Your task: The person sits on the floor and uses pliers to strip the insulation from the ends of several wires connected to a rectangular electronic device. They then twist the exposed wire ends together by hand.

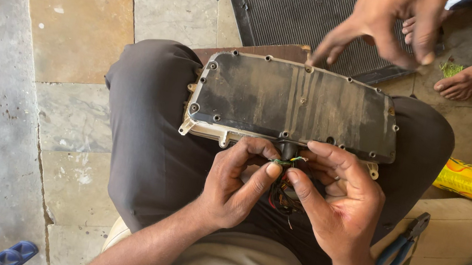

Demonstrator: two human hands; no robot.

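a dusty black housing (296,104) with a cream rim is lying across the person's lap at the centre of the frame, its cover sitting on with screws showing all round the edge. below its lower edge a bundle of thin coloured wires (283,189) is coming out of a black neck. the left hand (236,184) is pinching a green and yellow strand between thumb and forefinger, and the right hand (340,199) is curling its fingertips around the same strands just beside it. judging from this, the wire work is under way: the ends are being held together, with no tape or joint visible yet. blue-handled pliers (400,245) are lying unused at the lower right. another person's hand (384,23) is reaching in at the top, fingers spread, touching the housing's upper edge.
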